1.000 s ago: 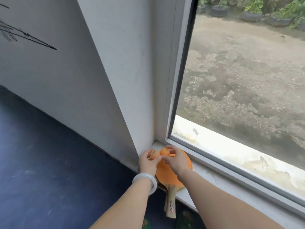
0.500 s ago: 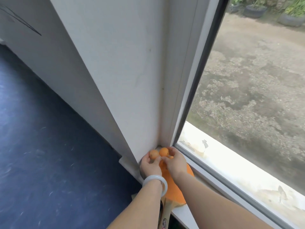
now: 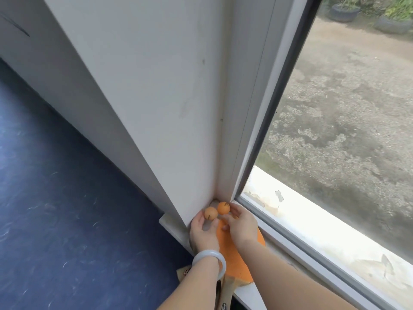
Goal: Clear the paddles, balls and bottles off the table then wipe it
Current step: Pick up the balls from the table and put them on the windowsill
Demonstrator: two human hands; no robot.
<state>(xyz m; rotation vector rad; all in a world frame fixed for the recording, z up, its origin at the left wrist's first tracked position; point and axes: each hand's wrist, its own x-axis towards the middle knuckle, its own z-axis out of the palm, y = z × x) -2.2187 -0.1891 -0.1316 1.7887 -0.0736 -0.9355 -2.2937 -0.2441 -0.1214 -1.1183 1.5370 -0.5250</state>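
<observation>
Balls: two orange balls sit at the lower centre of the frame, in the corner where the white wall pier meets the window frame. The left ball (image 3: 210,213) rests against the fingertips of the left hand (image 3: 203,234); the right ball (image 3: 223,208) touches the fingertips of the right hand (image 3: 240,229). The two balls lie just beside each other.

Paddles: an orange-faced paddle (image 3: 237,260) lies flat on the window sill (image 3: 248,296) beneath both hands, its handle pointing toward the bottom edge of the frame. A second paddle appears to lie under it, though the view is too obstructed to confirm.

Grip state: each hand is open, fingers lightly curved, steadying a ball rather than enclosing it.

Step in hand: judged as stowing the cleared items on the sill, with the balls being seated in the corner so they do not roll.

Next move: release calls for a slow withdrawal of both hands, since the balls are light and free to roll off the paddle face. Bottles, desk and wiping cloth are out of view.
</observation>
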